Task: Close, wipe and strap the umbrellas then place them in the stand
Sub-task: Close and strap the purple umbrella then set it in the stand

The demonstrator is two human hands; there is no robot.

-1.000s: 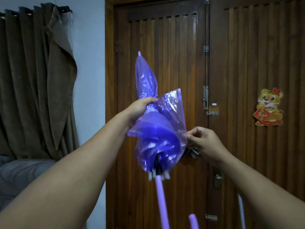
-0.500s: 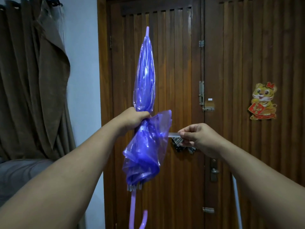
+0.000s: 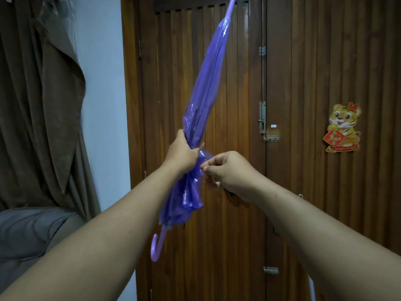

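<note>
**Two hands gathering a closed purple umbrella in front of a wooden door**

A person holds a translucent purple umbrella (image 3: 205, 88) up in the air, seen from their own eye level. The umbrella is closed and tilted, its tip pointing up and to the right past the top edge of the view, its curved handle (image 3: 156, 246) hanging at the lower left.

The left hand (image 3: 183, 154) is wrapped in a fist around the folded canopy about midway along its length. Below that grip the plastic canopy flares out in loose folds.

The right hand (image 3: 227, 170) sits just beside the left, to its right, touching the canopy. Its fingers are curled and its thumb and forefinger are pinched together at the plastic; what they pinch is too small to make out.

Both bare forearms reach in from the bottom corners.

Behind the umbrella stands a dark slatted wooden door (image 3: 238, 192) with metal bolts. A cartoon tiger sticker (image 3: 342, 128) is on the panel to the right. A brown curtain (image 3: 39, 105) hangs at the left, above a grey sofa (image 3: 28, 233).
</note>
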